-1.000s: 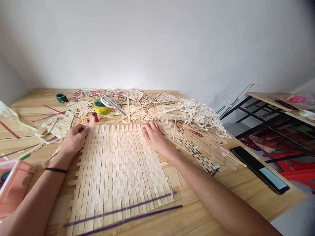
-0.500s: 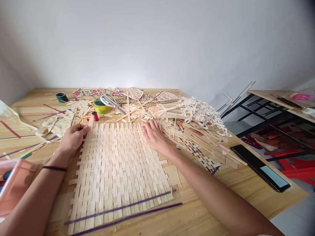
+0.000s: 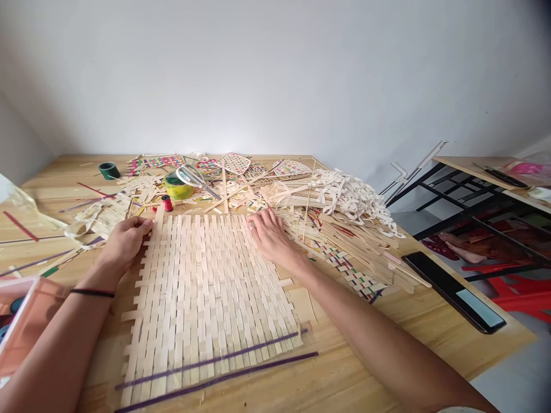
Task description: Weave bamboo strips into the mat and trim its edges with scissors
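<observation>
A mat (image 3: 215,287) woven from pale flat wooden strips lies on the table in front of me, its strip ends jutting out along the sides. Thumb and forefinger of my left hand (image 3: 124,241) are pinched together at the mat's far left corner, on its edge; the exact strip end between them is mostly hidden. Across the far right corner, my right hand (image 3: 269,235) lies palm down, its fingers slightly bent and pressing on the mat. One purple strip (image 3: 215,361) crosses the mat's near end, and another purple strip (image 3: 241,376) lies along the near edge.
Beyond the mat are a red thread spool (image 3: 166,203), a yellow-green tape roll (image 3: 178,186), scissors (image 3: 191,176) and loose strips. White ribbon (image 3: 348,195) is heaped at the right. A phone (image 3: 454,292) lies near the right edge, and a pink bin (image 3: 38,315) stands at left.
My left hand has shifted very slightly left at the mat's corner, still pinched. The right hand and the mat look nearly the same; the view has moved a little.
</observation>
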`<state>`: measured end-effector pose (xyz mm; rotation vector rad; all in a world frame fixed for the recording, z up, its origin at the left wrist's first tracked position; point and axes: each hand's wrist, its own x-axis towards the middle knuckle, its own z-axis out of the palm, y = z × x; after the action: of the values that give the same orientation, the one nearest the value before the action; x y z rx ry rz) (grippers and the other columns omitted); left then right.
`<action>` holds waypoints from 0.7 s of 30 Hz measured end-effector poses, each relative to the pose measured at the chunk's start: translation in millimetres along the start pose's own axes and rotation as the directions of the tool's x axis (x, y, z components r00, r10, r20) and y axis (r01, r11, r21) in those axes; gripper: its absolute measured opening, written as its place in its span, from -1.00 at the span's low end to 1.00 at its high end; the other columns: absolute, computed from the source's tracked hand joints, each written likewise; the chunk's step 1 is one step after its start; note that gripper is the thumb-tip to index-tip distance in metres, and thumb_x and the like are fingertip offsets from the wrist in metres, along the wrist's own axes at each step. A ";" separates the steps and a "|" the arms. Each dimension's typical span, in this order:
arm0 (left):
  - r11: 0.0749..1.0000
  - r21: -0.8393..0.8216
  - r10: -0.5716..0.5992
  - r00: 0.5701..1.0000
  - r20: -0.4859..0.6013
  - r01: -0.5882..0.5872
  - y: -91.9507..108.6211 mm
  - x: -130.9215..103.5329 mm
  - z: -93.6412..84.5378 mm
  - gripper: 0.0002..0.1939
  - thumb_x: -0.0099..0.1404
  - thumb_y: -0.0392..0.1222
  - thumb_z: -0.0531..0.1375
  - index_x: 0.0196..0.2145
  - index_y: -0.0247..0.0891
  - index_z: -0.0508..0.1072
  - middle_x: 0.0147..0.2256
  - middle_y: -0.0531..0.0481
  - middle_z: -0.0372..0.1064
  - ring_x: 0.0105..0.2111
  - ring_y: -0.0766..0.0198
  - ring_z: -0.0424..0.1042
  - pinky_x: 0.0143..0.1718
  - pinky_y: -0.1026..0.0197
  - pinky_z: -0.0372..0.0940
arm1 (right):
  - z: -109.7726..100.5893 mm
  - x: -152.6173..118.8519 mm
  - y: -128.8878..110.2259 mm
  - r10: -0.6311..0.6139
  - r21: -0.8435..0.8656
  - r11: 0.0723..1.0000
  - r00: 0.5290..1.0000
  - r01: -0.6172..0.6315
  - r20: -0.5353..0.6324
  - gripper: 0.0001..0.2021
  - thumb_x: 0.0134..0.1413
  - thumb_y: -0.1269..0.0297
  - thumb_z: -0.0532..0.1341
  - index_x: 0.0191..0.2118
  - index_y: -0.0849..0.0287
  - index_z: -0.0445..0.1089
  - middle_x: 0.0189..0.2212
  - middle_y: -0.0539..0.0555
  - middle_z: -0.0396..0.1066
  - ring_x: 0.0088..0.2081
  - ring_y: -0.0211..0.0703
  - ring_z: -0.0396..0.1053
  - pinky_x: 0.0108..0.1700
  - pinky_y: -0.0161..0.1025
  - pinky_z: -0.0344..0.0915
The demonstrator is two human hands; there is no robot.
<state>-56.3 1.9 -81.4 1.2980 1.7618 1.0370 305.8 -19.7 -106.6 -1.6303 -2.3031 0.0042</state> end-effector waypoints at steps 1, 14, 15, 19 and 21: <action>0.999 -0.045 -0.024 1.000 0.015 0.025 0.8 -0.2 -0.1 -0.56 0.07 0.21 0.34 -0.36 -0.21 0.40 -0.55 0.09 0.26 -0.56 0.26 0.20 -0.56 0.19 0.09 | -0.2 0.0 0.1 -0.003 0.001 1.000 1.000 0.003 -0.002 -0.74 0.52 0.25 -0.08 0.03 0.12 0.33 0.05 0.28 0.34 0.12 0.20 0.22 0.16 0.16 0.23; 0.942 -0.286 -0.154 0.984 0.089 0.173 14.0 -6.5 -1.0 -0.62 -0.01 -0.02 0.46 -0.41 -0.22 0.38 -0.60 0.15 0.25 -0.59 0.34 0.15 -0.57 0.21 0.01 | -4.0 -0.3 -1.2 -0.024 0.021 0.999 1.000 0.024 -0.006 -0.72 0.52 0.28 -0.09 0.00 0.15 0.34 0.02 0.28 0.33 0.12 0.19 0.21 0.18 0.12 0.20; 0.937 -0.300 -0.161 0.983 0.091 0.181 16.1 -7.5 -1.1 -0.63 -0.02 -0.06 0.46 -0.42 -0.23 0.38 -0.60 0.15 0.25 -0.59 0.34 0.15 -0.57 0.21 0.00 | -4.3 -0.3 -1.3 -0.028 0.019 0.999 1.000 0.028 -0.007 -0.72 0.52 0.28 -0.10 -0.01 0.14 0.34 0.02 0.28 0.33 0.11 0.18 0.22 0.18 0.12 0.20; 0.920 -0.334 -0.181 0.979 0.094 0.203 21.5 -10.0 -1.2 -0.68 -0.04 -0.13 0.45 -0.44 -0.23 0.38 -0.60 0.14 0.24 -0.58 0.35 0.12 -0.57 0.20 -0.05 | -3.3 -0.1 -0.9 -0.033 0.013 0.999 0.999 0.033 -0.030 -0.71 0.53 0.28 -0.10 -0.03 0.13 0.35 -0.01 0.28 0.34 0.07 0.18 0.22 0.15 0.12 0.20; 0.919 -0.337 -0.183 0.978 0.096 0.205 21.1 -9.9 -0.8 -0.68 -0.04 -0.12 0.45 -0.44 -0.23 0.39 -0.60 0.14 0.24 -0.57 0.34 0.11 -0.56 0.20 -0.06 | -2.2 0.1 -0.3 -0.034 0.016 0.999 0.999 0.034 -0.038 -0.72 0.52 0.28 -0.09 -0.04 0.13 0.36 -0.01 0.27 0.34 0.07 0.17 0.22 0.14 0.11 0.20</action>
<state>-46.1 -4.1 -61.3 0.9080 1.5397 1.1177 306.0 -20.1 -104.5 -1.5694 -2.2963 -0.0151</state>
